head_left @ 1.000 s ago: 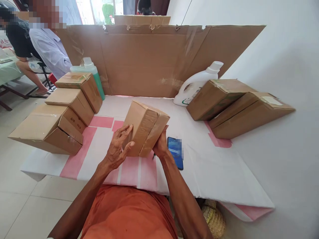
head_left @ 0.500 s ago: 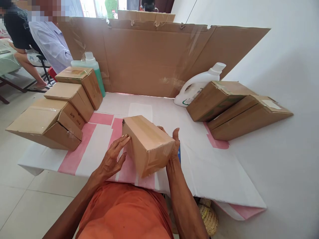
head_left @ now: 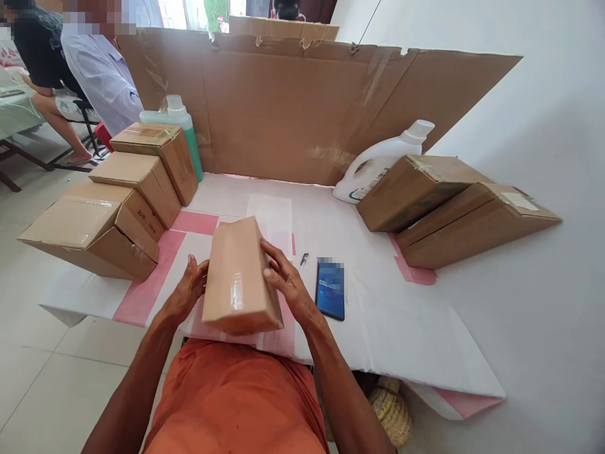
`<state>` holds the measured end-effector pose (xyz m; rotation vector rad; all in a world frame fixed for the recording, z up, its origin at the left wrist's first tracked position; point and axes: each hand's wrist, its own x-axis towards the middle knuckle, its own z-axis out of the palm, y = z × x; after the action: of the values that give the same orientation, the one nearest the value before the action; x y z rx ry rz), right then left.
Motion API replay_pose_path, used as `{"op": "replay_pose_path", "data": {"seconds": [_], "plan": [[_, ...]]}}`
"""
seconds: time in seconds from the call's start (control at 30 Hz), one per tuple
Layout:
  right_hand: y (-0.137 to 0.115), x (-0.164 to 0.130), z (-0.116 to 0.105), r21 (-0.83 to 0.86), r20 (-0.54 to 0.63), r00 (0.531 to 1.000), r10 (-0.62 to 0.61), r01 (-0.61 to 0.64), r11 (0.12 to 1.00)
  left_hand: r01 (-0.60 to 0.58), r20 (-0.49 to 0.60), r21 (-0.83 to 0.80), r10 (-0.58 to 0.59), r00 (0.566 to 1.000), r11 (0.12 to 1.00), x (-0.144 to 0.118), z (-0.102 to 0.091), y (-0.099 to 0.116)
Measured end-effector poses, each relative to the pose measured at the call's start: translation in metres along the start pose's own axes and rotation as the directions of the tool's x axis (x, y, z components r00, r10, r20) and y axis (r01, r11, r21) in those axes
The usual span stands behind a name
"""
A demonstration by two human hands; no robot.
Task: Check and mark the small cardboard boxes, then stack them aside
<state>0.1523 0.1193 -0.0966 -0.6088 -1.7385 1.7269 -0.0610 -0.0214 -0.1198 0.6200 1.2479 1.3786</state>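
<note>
Cardboard cartons (head_left: 125,169), three in number, stand on the counter (head_left: 392,265) at ten o'clock from the centre carton (head_left: 236,271). Left hand (head_left: 186,295): nine o'clock, at that carton's side; fingertips partly hidden, grip cannot be told. The centre carton sits before the person's torso, between both hands. Right hand (head_left: 290,284): three o'clock, fingers spread against its right side. Pen (head_left: 304,260) and phone (head_left: 331,289): three o'clock, farther out. White jug (head_left: 373,170): two o'clock, just beside further cartons (head_left: 472,217).
</note>
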Motion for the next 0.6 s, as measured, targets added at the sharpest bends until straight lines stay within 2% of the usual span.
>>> {"op": "replay_pose_path", "data": {"seconds": [0.07,0.13,0.17,0.23,0.3,0.33,0.4,0.47,0.6], "plan": [[-0.004,-0.006,0.013,-0.083,0.075,0.996,-0.045,0.051,0.995,0.105,-0.022,-0.044,-0.107,0.994,0.993,-0.008,-0.024,-0.005],[-0.004,-0.010,0.025,-0.116,0.121,0.988,-0.093,0.107,0.987,0.139,-0.073,-0.110,-0.147,0.986,0.984,-0.016,-0.041,-0.015],[-0.002,-0.010,0.030,-0.135,0.088,0.991,-0.105,0.117,0.984,0.136,-0.107,-0.151,-0.153,0.982,0.979,-0.021,-0.046,-0.021],[0.006,-0.010,0.039,-0.188,-0.091,0.993,-0.072,0.054,0.981,0.124,-0.162,-0.221,-0.161,0.973,0.967,-0.027,-0.049,-0.033],[0.014,-0.009,0.047,-0.198,-0.227,0.973,0.042,-0.088,0.976,0.118,-0.181,-0.245,-0.165,0.969,0.962,-0.030,-0.046,-0.042],[0.017,-0.008,0.051,-0.186,-0.221,0.970,0.106,-0.149,0.971,0.109,-0.178,-0.239,-0.154,0.972,0.965,-0.030,-0.043,-0.044],[0.018,-0.007,0.055,-0.183,-0.128,0.975,0.181,-0.202,0.962,0.049,-0.178,-0.197,-0.085,0.980,0.979,-0.029,-0.036,-0.045],[0.012,-0.006,0.053,-0.215,-0.059,0.984,0.170,-0.179,0.960,-0.070,-0.209,-0.124,0.043,0.977,0.990,-0.028,-0.030,-0.040],[-0.013,-0.001,0.035,-0.266,0.021,0.996,0.090,-0.081,0.961,-0.305,-0.268,0.118,0.326,0.907,0.945,-0.027,-0.019,-0.016]]}}
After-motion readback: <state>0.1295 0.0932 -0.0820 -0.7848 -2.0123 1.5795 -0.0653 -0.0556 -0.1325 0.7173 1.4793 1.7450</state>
